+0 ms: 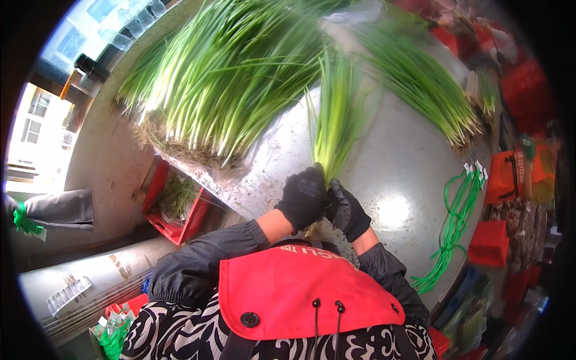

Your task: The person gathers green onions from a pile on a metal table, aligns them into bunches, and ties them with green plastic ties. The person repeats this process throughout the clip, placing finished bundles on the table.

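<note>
Both hands wear black gloves, close together in front of my chest. A bunch of spring onions [333, 123] stands out from them, leaves pointing away over the table. My left hand [304, 193] is wrapped round the bunch's lower part. Closed as well, my right hand [347, 210] presses against it from the right; its fingertips are partly hidden. Some roots stick out below the hands. Farther left lies a big heap of spring onions [222, 90], root ends toward me. A smaller pile of spring onions [414, 78] lies at the far right.
The metal table [384, 162] bears loose soil. Green tie straps with white tags [454, 222] lie at its right edge. A red crate [157, 207] with plant scraps stands below left. Red and orange containers [489, 243] line the right side. A white roll [102, 279] lies lower left.
</note>
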Available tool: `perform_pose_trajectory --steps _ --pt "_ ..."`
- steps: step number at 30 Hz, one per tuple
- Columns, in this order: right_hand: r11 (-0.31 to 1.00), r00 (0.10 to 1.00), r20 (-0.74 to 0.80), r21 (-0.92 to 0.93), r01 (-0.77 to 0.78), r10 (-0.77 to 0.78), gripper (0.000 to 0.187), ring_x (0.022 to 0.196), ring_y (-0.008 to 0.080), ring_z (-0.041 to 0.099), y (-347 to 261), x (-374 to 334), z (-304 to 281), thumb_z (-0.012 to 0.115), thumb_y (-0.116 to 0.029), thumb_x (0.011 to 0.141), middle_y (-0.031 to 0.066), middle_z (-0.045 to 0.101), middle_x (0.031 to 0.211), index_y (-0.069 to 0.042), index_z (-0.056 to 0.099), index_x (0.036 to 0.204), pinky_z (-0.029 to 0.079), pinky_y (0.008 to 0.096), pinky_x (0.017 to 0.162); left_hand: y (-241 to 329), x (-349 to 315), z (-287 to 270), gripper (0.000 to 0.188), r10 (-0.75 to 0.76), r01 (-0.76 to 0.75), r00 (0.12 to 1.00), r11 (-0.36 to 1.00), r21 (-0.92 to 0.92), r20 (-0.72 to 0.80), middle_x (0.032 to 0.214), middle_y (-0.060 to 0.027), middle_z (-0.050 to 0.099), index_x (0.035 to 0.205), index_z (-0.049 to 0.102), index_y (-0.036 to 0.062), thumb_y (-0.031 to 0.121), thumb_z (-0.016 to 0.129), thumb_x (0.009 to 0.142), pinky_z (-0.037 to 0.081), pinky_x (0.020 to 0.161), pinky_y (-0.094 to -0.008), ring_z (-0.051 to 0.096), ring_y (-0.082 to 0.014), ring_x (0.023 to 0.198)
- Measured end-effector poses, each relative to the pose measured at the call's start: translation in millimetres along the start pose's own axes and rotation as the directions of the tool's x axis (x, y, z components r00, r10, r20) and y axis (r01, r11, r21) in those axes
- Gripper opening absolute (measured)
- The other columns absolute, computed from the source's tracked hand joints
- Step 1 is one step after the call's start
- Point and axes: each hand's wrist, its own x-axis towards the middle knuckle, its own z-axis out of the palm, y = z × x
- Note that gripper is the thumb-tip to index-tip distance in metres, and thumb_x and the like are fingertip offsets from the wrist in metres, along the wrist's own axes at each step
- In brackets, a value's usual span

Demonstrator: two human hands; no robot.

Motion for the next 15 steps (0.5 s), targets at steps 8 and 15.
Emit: perform_pose_trajectory --steps 8,15 --pt "0.991 0.944 -0.324 -0.099 -0.09 0.053 0.035 0.085 0.0205 0.065 4 -2 -83 0.057 -0.03 0.096 0.0107 0.067 0.097 0.002 0.062 0.109 0.054 0.0311 0.078 6 -21 45 0.04 0.45 -0.405 0.852 0.89 -0.209 0.267 0.097 -0.0229 0.061 0.119 0.054 0.001 0.029 0.054 0.09 0.052 0.072 -0.0461 0.063 -0.0405 0.077" --pt "0.969 0.925 -0.364 -0.248 0.013 -0.105 0.032 0.085 0.0234 0.067 -4 -18 -65 0.063 -0.008 0.085 0.0122 0.067 0.095 0.004 0.06 0.115 0.055 0.0345 0.075 -23 10 27 0.028 -0.147 0.256 0.945 0.888 -0.381 0.291 0.084 -0.012 0.067 0.095 0.066 0.0013 0.028 0.068 0.086 0.051 0.068 -0.0364 0.064 -0.025 0.073"
